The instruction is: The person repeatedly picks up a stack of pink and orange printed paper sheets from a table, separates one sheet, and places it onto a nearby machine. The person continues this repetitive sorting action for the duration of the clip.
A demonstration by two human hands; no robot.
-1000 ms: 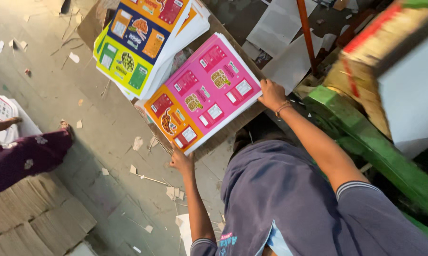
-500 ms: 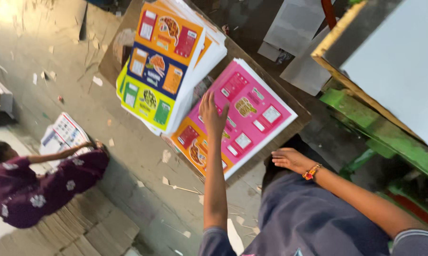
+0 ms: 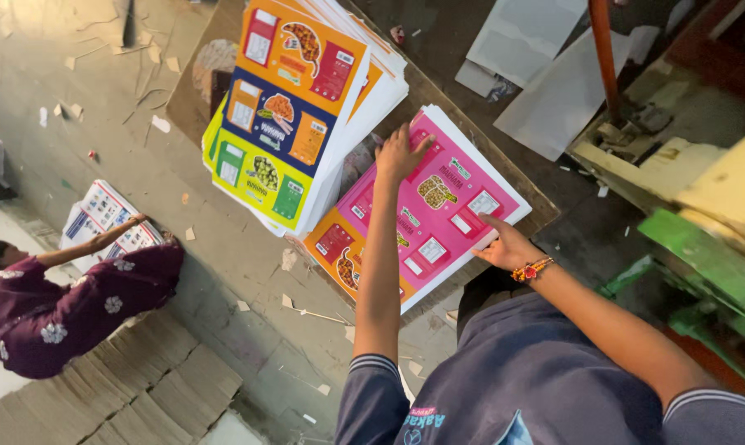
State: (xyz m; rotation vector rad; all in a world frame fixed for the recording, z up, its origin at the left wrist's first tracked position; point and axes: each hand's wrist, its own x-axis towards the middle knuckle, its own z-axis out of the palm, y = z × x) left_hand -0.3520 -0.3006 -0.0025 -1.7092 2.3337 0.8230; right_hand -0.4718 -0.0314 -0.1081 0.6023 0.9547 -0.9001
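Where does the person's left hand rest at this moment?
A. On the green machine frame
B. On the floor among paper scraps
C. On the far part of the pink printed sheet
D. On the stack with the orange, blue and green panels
C: the left hand lies flat on the far part of the pink printed sheet, beside the multicoloured stack, while the right hand presses the sheet's near edge.

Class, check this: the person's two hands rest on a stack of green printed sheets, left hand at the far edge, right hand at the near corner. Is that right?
Not quite. The colour is wrong: the head view shows the left hand and right hand on a stack of pink printed sheets. The green panel belongs to the neighbouring stack. The rest stands.
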